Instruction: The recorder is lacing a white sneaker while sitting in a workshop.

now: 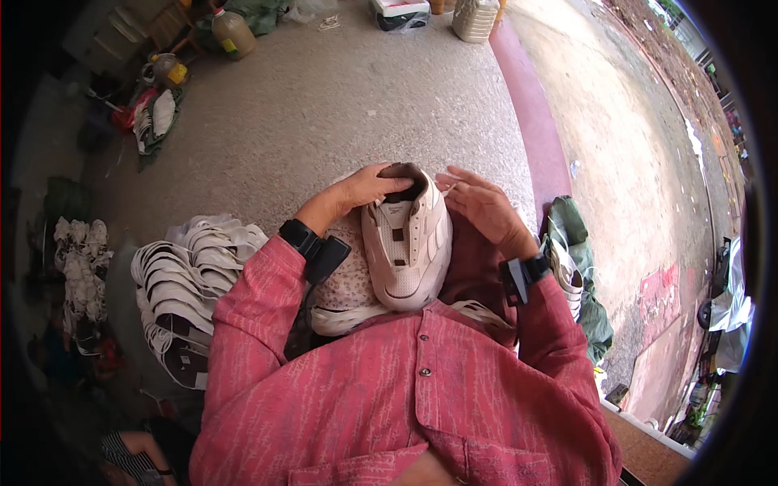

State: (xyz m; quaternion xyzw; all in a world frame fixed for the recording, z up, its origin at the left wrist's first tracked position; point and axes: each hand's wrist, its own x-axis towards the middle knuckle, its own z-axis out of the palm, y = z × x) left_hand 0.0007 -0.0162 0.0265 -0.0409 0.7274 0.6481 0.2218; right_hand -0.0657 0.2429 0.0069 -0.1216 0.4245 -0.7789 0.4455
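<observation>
Gripping the pale shoe (405,259) at its collar, thumb inside, the left hand (363,188); right hand (488,212) beside the collar, fingers loosely spread, apparently empty, fingertip contact unclear. Shoe lies between the hands, toe bodyward; a slack one-sided grip could let it twist or slip.

Plastic jugs (232,36) on grey floor (308,105)

We count one held cream shoe (417,263), one left hand (366,186), one right hand (486,209), two black wrist devices (327,261) and at least two plastic jugs (233,34) (the heaped white uppers (166,275) overlap too much to number).
</observation>
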